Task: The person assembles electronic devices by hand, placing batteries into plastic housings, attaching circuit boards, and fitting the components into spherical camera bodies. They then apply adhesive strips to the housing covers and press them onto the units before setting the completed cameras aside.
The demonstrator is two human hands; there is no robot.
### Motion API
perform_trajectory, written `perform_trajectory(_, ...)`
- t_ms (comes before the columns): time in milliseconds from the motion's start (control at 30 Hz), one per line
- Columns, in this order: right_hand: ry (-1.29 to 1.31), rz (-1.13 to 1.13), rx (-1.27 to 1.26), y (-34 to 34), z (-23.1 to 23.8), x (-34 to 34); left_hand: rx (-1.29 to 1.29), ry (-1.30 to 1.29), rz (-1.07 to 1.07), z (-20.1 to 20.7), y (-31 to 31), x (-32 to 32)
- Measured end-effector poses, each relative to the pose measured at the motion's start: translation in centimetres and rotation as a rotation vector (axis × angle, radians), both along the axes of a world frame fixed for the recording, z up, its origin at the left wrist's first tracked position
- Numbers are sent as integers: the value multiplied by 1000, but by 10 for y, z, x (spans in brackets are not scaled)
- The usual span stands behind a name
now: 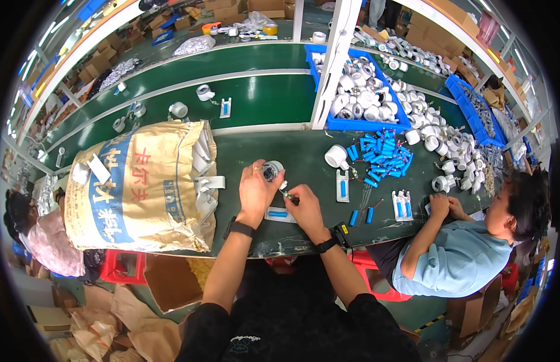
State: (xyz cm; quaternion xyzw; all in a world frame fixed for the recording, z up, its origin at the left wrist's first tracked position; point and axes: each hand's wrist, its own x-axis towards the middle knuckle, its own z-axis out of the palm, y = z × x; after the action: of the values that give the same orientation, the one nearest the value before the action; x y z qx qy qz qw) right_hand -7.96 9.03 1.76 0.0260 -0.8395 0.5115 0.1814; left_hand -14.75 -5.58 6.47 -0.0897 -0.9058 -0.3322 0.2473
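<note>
Left hand [257, 187] grasps round white plastic housing [271, 171], likely light, stiff; grip sides. Right hand [305, 209] pinches small green-and-white component [286, 193], probably fragile.

White tubular lights [46, 34] glow; a white metal post [334, 66] rises between the dark-green tabletop [274, 142] and glossy green belt [262, 93]; a red plastic stool [111, 263] stands below.

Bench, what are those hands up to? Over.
Left hand holds white housing. Right hand pinches small part. Blue cylinder in tray between hands. Big sack at left.
</note>
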Motion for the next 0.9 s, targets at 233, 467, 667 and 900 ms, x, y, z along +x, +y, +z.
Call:
perform_trajectory(233,29,-31,-20,3,15,2,-58,36,-34,22,2,-26)
perform_trajectory(467,-20,-33,156,22,17,57,-180,64,6,75,14,-145)
perform_trajectory(667,-16,-39,205,17,11,64,-329,-3,117,67,13,-291)
perform_trajectory(900,-83,-39,184,19,14,59,-361,-131,252,3,-7,-403)
